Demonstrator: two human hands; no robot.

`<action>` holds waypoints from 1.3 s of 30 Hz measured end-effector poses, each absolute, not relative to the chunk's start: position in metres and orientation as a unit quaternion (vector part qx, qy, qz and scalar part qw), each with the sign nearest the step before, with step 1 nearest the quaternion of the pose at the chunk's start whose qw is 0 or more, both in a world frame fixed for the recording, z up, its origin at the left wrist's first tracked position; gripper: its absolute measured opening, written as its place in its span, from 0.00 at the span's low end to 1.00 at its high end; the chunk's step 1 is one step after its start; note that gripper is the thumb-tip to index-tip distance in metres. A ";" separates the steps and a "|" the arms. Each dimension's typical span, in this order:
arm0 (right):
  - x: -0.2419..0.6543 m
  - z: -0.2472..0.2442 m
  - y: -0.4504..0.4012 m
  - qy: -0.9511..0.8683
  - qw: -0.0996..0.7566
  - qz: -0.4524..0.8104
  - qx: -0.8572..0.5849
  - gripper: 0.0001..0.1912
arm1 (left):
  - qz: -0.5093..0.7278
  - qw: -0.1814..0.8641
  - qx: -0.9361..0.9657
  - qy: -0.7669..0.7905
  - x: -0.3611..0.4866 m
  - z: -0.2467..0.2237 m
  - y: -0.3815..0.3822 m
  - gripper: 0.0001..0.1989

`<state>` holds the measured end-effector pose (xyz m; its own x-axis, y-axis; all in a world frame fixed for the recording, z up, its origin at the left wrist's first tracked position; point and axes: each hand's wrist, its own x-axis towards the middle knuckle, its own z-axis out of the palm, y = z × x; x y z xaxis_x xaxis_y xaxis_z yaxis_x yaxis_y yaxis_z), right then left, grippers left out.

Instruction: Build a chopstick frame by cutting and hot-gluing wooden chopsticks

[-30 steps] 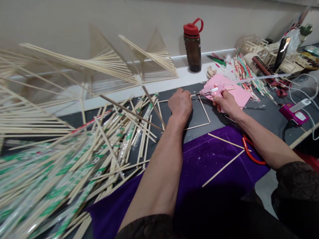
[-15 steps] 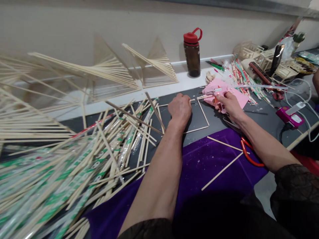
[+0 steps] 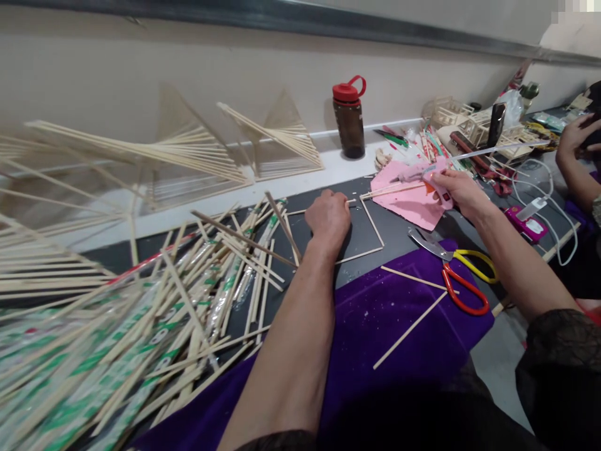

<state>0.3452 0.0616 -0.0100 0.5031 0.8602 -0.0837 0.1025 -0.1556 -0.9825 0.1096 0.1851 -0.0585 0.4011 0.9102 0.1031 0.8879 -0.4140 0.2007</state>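
My left hand (image 3: pixel 328 218) rests closed on the dark table, with the tip of a thin wooden stick (image 3: pixel 351 201) poking out by its fingers. Around it lies a frame of glued sticks (image 3: pixel 372 220), partly covered by the hand and forearm. My right hand (image 3: pixel 459 191) grips a pink hot glue gun (image 3: pixel 427 170), whose nozzle points left above a pink sheet (image 3: pixel 407 199). A clear glue stick juts from the gun's back. Below the right wrist, scissors (image 3: pixel 451 257) with one red and one yellow handle lie open on purple cloth (image 3: pixel 350 307).
Loose and wrapped wooden sticks (image 3: pixel 188 313) heap up at left. Twisted stick models (image 3: pixel 197 144) stand by the wall. A red-lidded bottle (image 3: pixel 350 122) is behind. At right are a magenta power device (image 3: pixel 524 223), white cables and another person's hand (image 3: pixel 575 144).
My right hand has raised the glue gun and drawn it right, away from the stick frame. More of the pink sheet and scissors shows. My left hand stays by the frame; the view has shifted.
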 end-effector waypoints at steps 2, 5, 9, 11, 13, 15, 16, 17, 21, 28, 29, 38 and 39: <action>0.358 -0.012 0.053 -0.355 0.502 0.337 -0.713 0.13 | 0.103 0.056 0.836 0.537 0.110 -0.059 0.186 0.21; 0.370 -0.018 0.046 -0.366 0.422 0.321 -0.765 0.13 | 0.107 0.053 0.836 0.536 0.110 -0.060 0.186 0.21; 0.373 -0.022 0.045 -0.416 0.209 0.186 -0.865 0.17 | 0.097 0.051 0.834 0.541 0.111 -0.059 0.186 0.21; 0.369 -0.020 0.046 -0.442 0.079 0.099 -0.888 0.19 | 0.095 0.052 0.832 0.544 0.111 -0.058 0.186 0.20; 0.363 -0.017 0.048 -0.459 0.008 0.018 -0.888 0.20 | 0.097 0.052 0.832 0.543 0.111 -0.058 0.186 0.20; 0.355 -0.014 0.054 -0.483 -0.001 -0.048 -0.875 0.20 | 0.097 0.053 0.833 0.542 0.111 -0.059 0.186 0.20; 0.351 -0.013 0.059 -0.502 0.006 -0.069 -0.862 0.20 | 0.098 0.053 0.833 0.542 0.111 -0.059 0.186 0.20; 0.348 -0.013 0.066 -0.525 0.013 -0.080 -0.847 0.20 | 0.098 0.052 0.833 0.542 0.111 -0.059 0.187 0.20; 0.344 -0.017 0.103 -0.632 -0.018 -0.079 -0.771 0.21 | 0.100 0.046 0.835 0.540 0.110 -0.060 0.187 0.20; 0.349 -0.027 0.142 -0.662 -0.106 -0.072 -0.738 0.21 | 0.092 0.054 0.837 0.537 0.108 -0.061 0.188 0.21; 0.349 -0.026 0.143 -0.661 -0.111 -0.076 -0.738 0.21 | 0.093 0.055 0.837 0.536 0.108 -0.062 0.188 0.21; 0.333 0.020 0.153 -0.641 -0.206 -0.062 -0.736 0.14 | 0.094 0.039 0.834 0.542 0.110 -0.065 0.189 0.20; 0.332 0.026 0.155 -0.644 -0.196 -0.053 -0.738 0.13 | 0.095 0.037 0.834 0.542 0.110 -0.065 0.188 0.20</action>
